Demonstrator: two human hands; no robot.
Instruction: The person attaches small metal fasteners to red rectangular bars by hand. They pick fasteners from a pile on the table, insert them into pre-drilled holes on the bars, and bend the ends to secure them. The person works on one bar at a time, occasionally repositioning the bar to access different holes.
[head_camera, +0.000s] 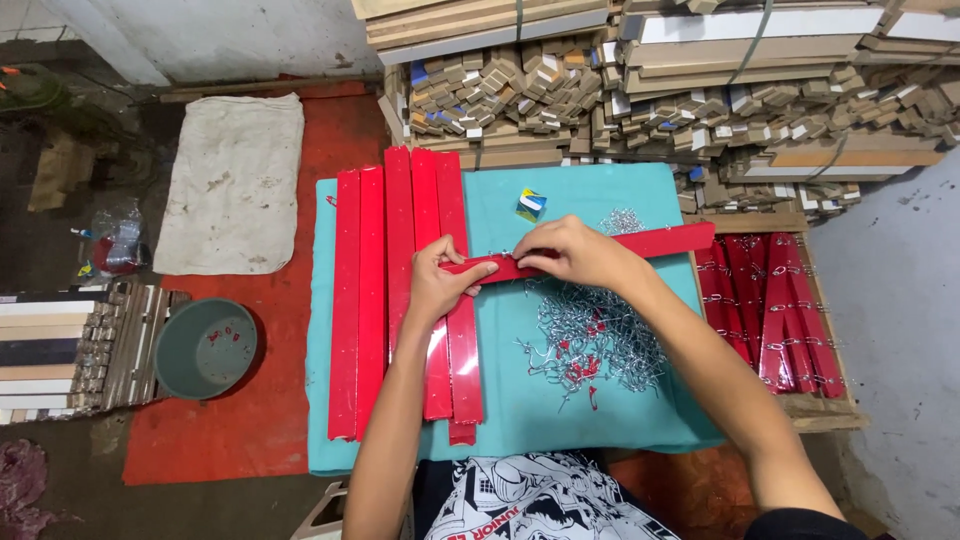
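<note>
My left hand (438, 282) grips the near end of a long red strip (660, 242) that lies crosswise over the teal cloth (590, 195). My right hand (572, 253) pinches the same strip a little further along, its fingertips pressed on the top face. Under my left hand several red strips (372, 290) lie side by side, lengthwise, on the left half of the cloth. A heap of small silver metal hooks (590, 340) spreads across the cloth below my right forearm. A small blue and yellow box (531, 204) sits near the cloth's far edge.
A wooden crate (820, 408) at the right holds red strips fitted with hooks. Stacked wood mouldings (700, 90) fill the back. At the left lie a white sack (235, 180), a grey bucket (205, 347) and black and white mouldings (50, 350) on a red mat.
</note>
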